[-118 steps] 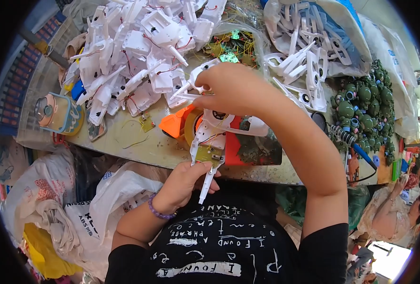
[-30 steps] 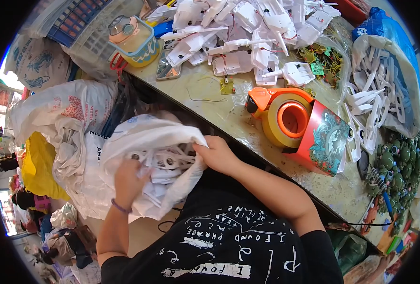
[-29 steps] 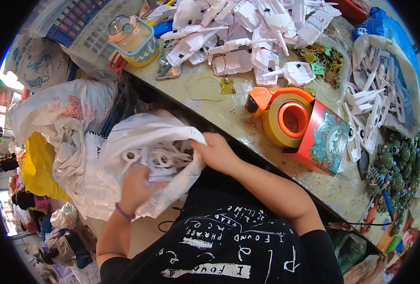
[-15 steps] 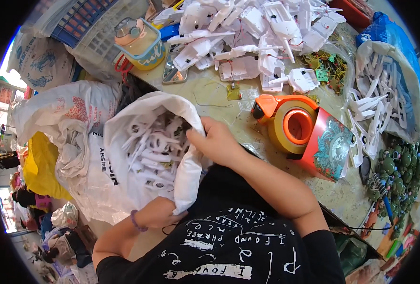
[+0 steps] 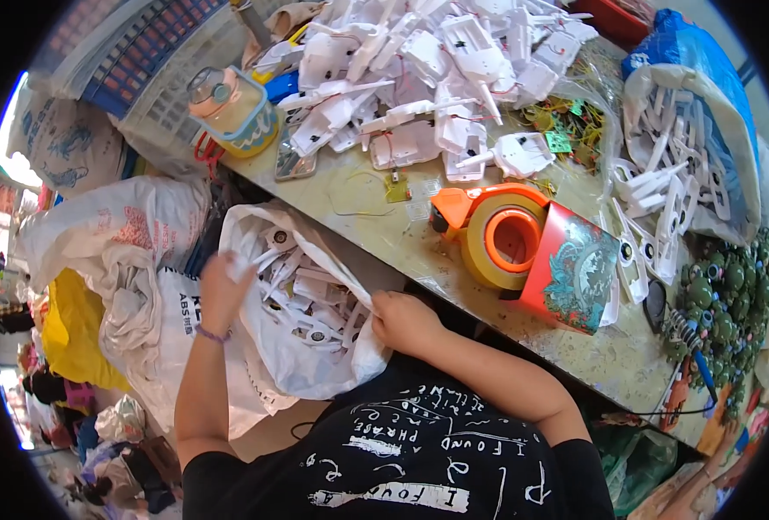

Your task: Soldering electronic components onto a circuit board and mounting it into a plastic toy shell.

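Note:
A white woven sack [image 5: 315, 374] stands with its mouth open between my body and the worktable. Inside it lie many small white plastic parts [image 5: 302, 295], some with round dark pieces on them. My right hand [image 5: 406, 322] is closed on the sack's right rim, the cloth pinched between thumb and fingers. At the sack's left rim is my left hand [image 5: 227, 290], with a bracelet on the wrist. Its fingers are smeared by motion, so whether they grip the rim does not show.
On the worktable [image 5: 350, 230] are a heap of white plastic housings [image 5: 436, 78], an orange tape dispenser [image 5: 510, 238] beside a red box [image 5: 575, 269], and a bottle [image 5: 237, 113]. A bag of white parts [image 5: 684, 160] and green round pieces [image 5: 723, 299] lie right. More sacks [image 5: 133, 225] stand left.
My left hand has moved up from the sack's lower rim to its left side. The sack's mouth has shifted right and nearer, and my right hand has come lower, still on the rim.

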`<state>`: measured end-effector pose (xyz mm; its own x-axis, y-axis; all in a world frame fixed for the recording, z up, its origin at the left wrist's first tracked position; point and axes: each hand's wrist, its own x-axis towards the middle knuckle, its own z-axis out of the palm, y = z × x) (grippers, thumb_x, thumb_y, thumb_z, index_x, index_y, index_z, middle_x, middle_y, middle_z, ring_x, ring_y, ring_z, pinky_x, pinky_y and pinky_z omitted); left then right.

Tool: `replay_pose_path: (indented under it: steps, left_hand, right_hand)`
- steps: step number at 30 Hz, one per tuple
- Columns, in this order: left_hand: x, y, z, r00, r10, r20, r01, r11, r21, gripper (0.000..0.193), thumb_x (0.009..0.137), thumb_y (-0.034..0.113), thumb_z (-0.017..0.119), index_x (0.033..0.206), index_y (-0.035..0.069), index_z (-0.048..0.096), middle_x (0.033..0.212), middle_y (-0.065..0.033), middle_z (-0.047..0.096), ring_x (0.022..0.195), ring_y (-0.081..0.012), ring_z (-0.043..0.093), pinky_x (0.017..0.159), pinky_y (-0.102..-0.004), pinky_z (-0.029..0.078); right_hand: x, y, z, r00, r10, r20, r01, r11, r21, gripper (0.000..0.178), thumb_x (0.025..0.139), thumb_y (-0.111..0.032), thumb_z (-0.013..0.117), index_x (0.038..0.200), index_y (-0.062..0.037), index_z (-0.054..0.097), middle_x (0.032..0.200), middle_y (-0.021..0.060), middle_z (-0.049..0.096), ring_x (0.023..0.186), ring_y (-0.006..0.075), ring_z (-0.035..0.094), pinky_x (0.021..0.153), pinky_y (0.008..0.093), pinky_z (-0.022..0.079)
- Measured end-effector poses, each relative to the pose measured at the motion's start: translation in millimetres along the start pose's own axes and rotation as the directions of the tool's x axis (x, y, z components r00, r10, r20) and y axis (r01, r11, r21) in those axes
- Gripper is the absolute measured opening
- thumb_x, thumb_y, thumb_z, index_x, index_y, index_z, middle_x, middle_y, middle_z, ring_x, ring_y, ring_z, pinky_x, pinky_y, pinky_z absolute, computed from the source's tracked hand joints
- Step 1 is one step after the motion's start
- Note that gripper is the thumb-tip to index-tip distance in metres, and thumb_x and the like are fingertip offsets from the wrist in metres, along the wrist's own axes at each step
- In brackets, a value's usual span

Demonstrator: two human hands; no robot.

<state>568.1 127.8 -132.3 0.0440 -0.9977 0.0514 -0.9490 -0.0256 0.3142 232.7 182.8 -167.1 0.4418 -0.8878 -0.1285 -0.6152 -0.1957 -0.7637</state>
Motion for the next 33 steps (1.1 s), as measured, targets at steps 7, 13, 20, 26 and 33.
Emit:
replay_pose_path:
  steps: [7, 13, 20, 26, 33]
  left_hand:
    - [-19, -83, 30, 0.726, -0.552, 0.409, 0.686, 0.544, -0.483, 0.092, 0.08, 0.06, 0.064, 0.147, 0.007, 0.028, 0.134, -0.0132, 0.046, 0.111, -0.0255, 0.049, 0.088, -0.0323, 0.043]
    - [-40, -87, 69, 0.891, -0.387, 0.238, 0.45, 0.684, -0.574, 0.084, 0.086, 0.042, 0.067, 0.147, 0.0, 0.025, 0.147, -0.0157, 0.035, 0.135, -0.0292, 0.034, 0.107, -0.0374, 0.031]
    - [26, 63, 6, 0.94, -0.02, -0.341, -0.157, 0.862, -0.483, 0.056, 0.085, 0.018, 0.069, 0.132, -0.002, 0.046, 0.136, -0.0187, 0.047, 0.129, -0.0319, 0.042, 0.105, -0.0402, 0.036]
    - [111, 213, -1, 0.717, 0.649, -0.256, -0.695, 0.633, -0.341, 0.026, 0.084, 0.013, 0.067, 0.107, 0.003, 0.066, 0.116, -0.015, 0.063, 0.114, -0.0325, 0.057, 0.099, -0.0395, 0.042]
    - [171, 278, 12, 0.645, 0.745, -0.17, -0.764, 0.632, -0.131, 0.026, 0.081, 0.019, 0.069, 0.102, 0.003, 0.068, 0.101, -0.0125, 0.066, 0.093, -0.0282, 0.063, 0.082, -0.0362, 0.049]
  right_hand:
    - [-1, 7, 1, 0.998, 0.061, -0.017, -0.061, 0.998, 0.001, 0.023, 0.083, -0.016, 0.057, 0.095, -0.0005, 0.046, 0.081, 0.0245, 0.062, 0.075, 0.0423, 0.062, 0.067, 0.0507, 0.05]
    - [-2, -10, -4, 0.996, 0.03, -0.08, -0.042, 0.987, -0.156, 0.041, 0.084, -0.025, 0.061, 0.115, -0.0007, 0.047, 0.085, 0.021, 0.063, 0.071, 0.0384, 0.064, 0.063, 0.0467, 0.053]
    - [-41, -17, -39, 0.961, -0.177, -0.214, 0.099, 0.938, -0.332, 0.055, 0.082, -0.03, 0.068, 0.127, -0.0046, 0.048, 0.108, 0.015, 0.06, 0.083, 0.029, 0.065, 0.068, 0.037, 0.055]
    - [-88, -16, -84, 0.953, -0.289, -0.091, 0.293, 0.956, 0.033, 0.026, 0.088, -0.025, 0.064, 0.106, -0.0062, 0.064, 0.097, 0.0086, 0.067, 0.088, 0.0262, 0.064, 0.075, 0.0362, 0.053]
    - [-124, -6, -99, 0.949, -0.183, -0.258, 0.213, 0.973, 0.092, 0.025, 0.084, -0.02, 0.07, 0.105, -0.0072, 0.066, 0.093, 0.0088, 0.068, 0.084, 0.0258, 0.066, 0.071, 0.0349, 0.054]
